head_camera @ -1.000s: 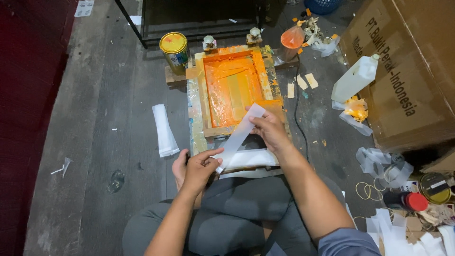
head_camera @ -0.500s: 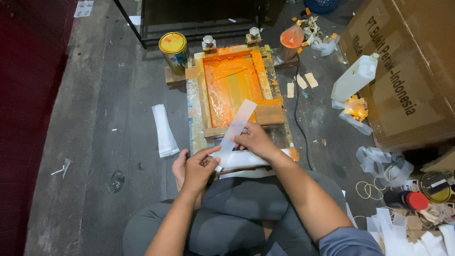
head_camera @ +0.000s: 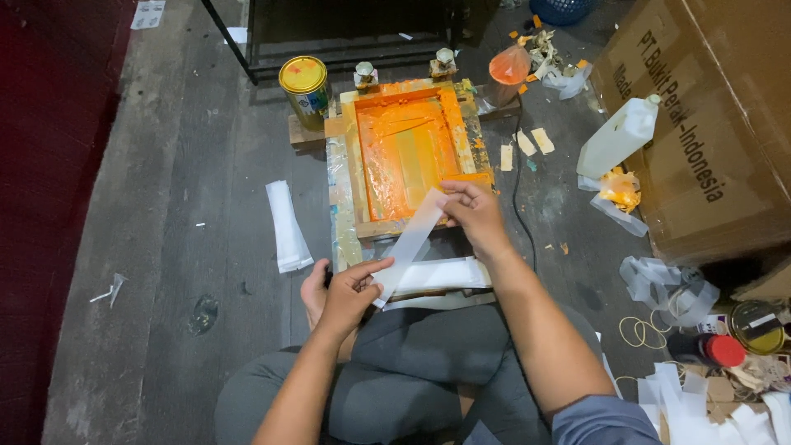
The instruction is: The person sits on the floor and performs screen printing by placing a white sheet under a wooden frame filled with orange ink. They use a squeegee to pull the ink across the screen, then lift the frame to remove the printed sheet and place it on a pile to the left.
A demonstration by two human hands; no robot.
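From the head camera, the left hand (head_camera: 344, 290) pinches the lower end of a thin, see-through plastic strip (head_camera: 409, 244) between thumb and fingers. The right hand (head_camera: 474, 213) grips the upper end the same way, so the long, flat strip runs taut and slanted between the two sets of fingertips. Just beyond the right fingers sits a wooden printing frame (head_camera: 409, 156), square, its mesh slick with wet orange ink. Under the strip, below the right fingers, lies a stack of white strips (head_camera: 445, 275) across the person's grey-trousered lap. Well left of the left fingers, a white folded bag (head_camera: 287, 226) lies on the rough grey floor. A round yellow-lidded tin (head_camera: 304, 89) stands beyond the frame's left corner. Far right of the fingers, a white plastic jug (head_camera: 618, 136) leans against a brown cardboard box (head_camera: 700, 124).
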